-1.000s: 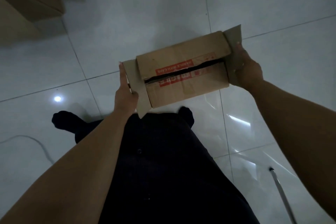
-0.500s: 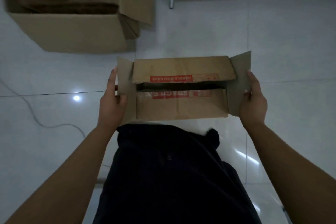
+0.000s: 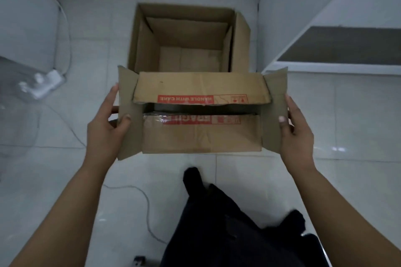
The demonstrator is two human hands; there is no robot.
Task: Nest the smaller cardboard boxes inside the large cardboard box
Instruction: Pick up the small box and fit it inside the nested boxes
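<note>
I hold a smaller cardboard box (image 3: 200, 134) level in front of me, its two long top flaps nearly closed with a dark gap between them and red "handle with care" print along their edges. My left hand (image 3: 107, 128) grips its left end flap and my right hand (image 3: 294, 130) grips its right end flap. Just beyond it on the floor stands the large cardboard box (image 3: 143, 39), open at the top, with a bare cardboard bottom showing inside. The held box overlaps the large box's near edge in the view.
White tiled floor all around. A white power strip (image 3: 44, 83) and a thin cable (image 3: 138, 199) lie at the left. A white wall and a low dark-topped ledge (image 3: 338, 50) stand at the right. My dark trousers and foot (image 3: 217, 212) are below.
My view has swung so the large open box now lies straight ahead instead of at the upper left. The small box stays in both hands, now at the large box's near edge.
</note>
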